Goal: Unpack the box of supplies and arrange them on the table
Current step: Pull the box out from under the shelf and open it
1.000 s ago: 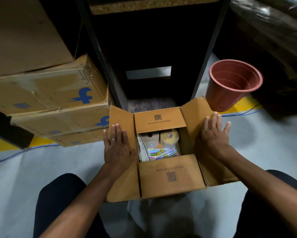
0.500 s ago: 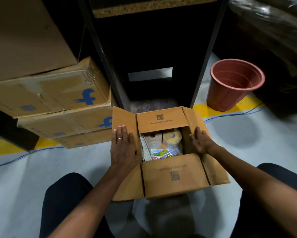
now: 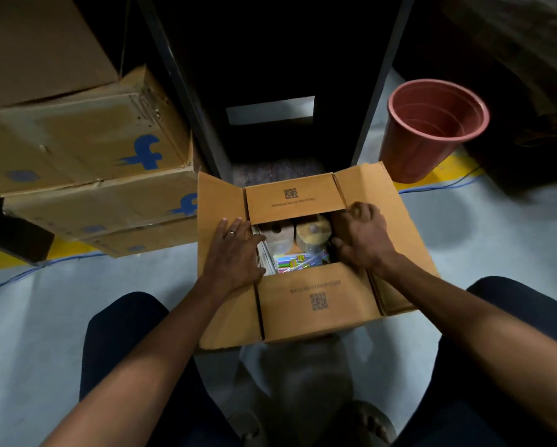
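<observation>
An open cardboard box stands on the floor between my knees, all flaps folded out. Inside I see two tape rolls, a brownish one and a yellowish one, with a colourful packet in front of them and flat white sheets along the left wall. My left hand lies flat on the left flap, fingers at the box's inner edge. My right hand curls over the right inner edge, fingers bent down into the box beside the yellowish roll.
Stacked cardboard cartons with blue logos stand at the left. A dark shelving frame rises right behind the box. A red plastic pot stands at the right rear. Blue cable and yellow floor marking run along the grey floor.
My right hand came off the right flap and moved inward to the box's inner edge, fingers curling in. My left hand slid slightly toward the opening. The view shifted a little.
</observation>
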